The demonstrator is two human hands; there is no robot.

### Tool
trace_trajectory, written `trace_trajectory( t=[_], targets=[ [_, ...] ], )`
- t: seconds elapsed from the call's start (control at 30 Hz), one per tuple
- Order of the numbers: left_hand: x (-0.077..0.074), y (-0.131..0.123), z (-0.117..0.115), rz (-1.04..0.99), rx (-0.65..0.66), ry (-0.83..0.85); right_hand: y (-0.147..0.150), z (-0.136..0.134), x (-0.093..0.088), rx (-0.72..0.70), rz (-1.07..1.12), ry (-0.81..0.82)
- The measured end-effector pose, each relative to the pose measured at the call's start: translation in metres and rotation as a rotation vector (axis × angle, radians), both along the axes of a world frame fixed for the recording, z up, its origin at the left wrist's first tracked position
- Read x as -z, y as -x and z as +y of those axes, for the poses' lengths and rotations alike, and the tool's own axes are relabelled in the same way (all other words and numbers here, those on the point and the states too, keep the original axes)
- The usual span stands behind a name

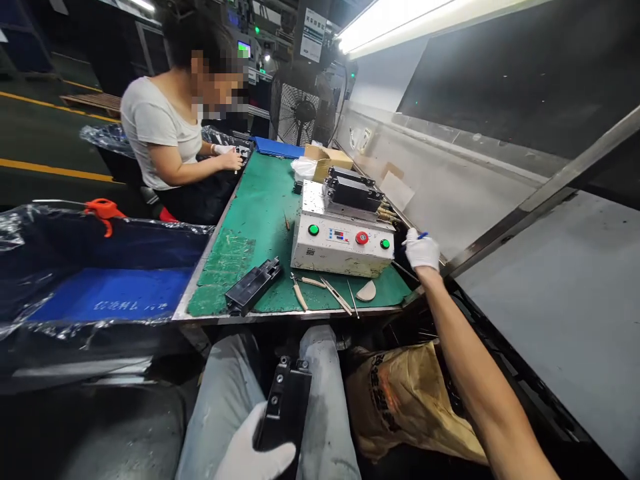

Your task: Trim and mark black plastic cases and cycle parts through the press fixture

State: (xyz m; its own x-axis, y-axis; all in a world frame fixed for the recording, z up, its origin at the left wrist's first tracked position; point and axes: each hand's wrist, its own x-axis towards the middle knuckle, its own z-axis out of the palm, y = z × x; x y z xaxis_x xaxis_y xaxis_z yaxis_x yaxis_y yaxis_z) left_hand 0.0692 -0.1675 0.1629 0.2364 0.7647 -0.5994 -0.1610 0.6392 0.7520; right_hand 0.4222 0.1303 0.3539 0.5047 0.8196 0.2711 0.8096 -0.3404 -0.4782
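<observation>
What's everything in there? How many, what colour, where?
Black plastic housings: at least four, black, in left hand, on mat and machine
Machine: one, white, on mat
Buttons: two green, one red, machine front
Tools: several, some wooden, mat's near edge
Half-round piece: one, beige, right of tools
Mat: one, green, tabletop
Blow gun: one, orange, bin's far edge
Bin: at least one, dark blue, left
Cardboard box: one, brown, behind machine
Fan: one, dark, beyond mat
Paper sack: one, brown, lower right
Co-worker: one, white shirt, left
Thin item: one, blue, right hand
Left hand: one, white glove, bottom
Right hand: one, white glove, beside machine
</observation>
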Motion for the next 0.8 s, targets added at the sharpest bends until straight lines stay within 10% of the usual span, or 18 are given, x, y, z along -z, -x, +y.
trace_trajectory(
  t=[0.17,0.37,0.8],
  targets=[
    [-0.038,0.013,0.003,0.099,0.112,-0.100,0.065,-0.091,-0.003,-0.394,0.339,-0.126],
    [-0.064,0.019,-0.001,0.077,0.165,-0.066,0.144,-0.208,0.030,-0.667,0.669,0.161],
    [-0.074,0.018,-0.010,0.048,0.196,-0.088,0.144,-0.221,0.046,-0.699,0.520,0.122]
  ],
)
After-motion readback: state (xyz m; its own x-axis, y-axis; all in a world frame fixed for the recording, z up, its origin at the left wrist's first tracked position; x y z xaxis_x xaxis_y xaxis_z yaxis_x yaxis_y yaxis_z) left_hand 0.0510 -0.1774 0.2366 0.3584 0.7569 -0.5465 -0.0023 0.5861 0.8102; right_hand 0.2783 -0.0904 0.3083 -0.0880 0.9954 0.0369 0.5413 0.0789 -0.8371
